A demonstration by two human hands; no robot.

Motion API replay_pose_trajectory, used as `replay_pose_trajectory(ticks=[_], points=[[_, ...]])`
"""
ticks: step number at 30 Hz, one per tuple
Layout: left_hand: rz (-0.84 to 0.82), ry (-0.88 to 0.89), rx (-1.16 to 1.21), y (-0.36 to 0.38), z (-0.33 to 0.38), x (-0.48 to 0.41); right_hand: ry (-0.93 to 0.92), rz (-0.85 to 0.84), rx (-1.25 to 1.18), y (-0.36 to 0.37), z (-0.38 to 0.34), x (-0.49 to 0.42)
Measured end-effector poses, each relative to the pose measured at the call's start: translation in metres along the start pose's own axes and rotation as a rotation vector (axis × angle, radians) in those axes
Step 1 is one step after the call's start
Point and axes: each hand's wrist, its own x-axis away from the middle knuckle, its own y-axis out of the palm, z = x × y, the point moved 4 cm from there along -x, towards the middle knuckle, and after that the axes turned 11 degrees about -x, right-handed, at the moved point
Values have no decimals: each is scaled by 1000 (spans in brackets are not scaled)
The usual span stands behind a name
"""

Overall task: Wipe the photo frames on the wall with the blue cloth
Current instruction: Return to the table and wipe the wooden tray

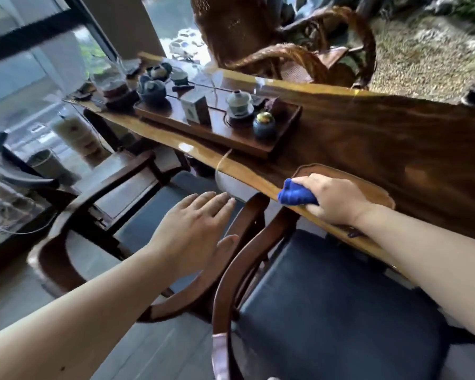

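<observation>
Beyond our hands we see a long wooden table [368, 138], large windows [33, 78] to their left, dark-cushioned chair [327, 311] beneath them.

Setting: tea room, home or teahouse cannot be told.
Table: long live-edge wooden slab table [368, 138].
Tea ware: wooden tea tray [211, 133] bearing lidded gaiwan [239, 101], teapot [152, 90], small dark jar [263, 124].
Seating: dark wooden armchairs [327, 311], leather cushions.
Surroundings: floor-length windows [25, 86], gravel rock garden [422, 50].
</observation>
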Motion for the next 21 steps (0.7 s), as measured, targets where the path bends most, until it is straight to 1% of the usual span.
replay_pose_trajectory(ticks=[3,5,6,10,13,15,17,21], points=[[-43,38,53,24,17,-26,140,-1,-6,11,52,-4],[-57,57,77,40,27,-41,215,60,-31,18,83,-8],[-56,60,82,46,30,-47,224,88,-19,22,95,-9],[-89,89,84,70,46,-71,285,99,47,40,132,-13],[-122,140,75,82,57,-82,372,40,64,53,151,-11],[-115,149,81,88,61,-87,375,-39,122,65,158,-10],[-130,146,77,93,63,-91,381,-82,185,72,162,-6],[-140,129,12,96,57,-94,373,-122,294,68,153,-11]])
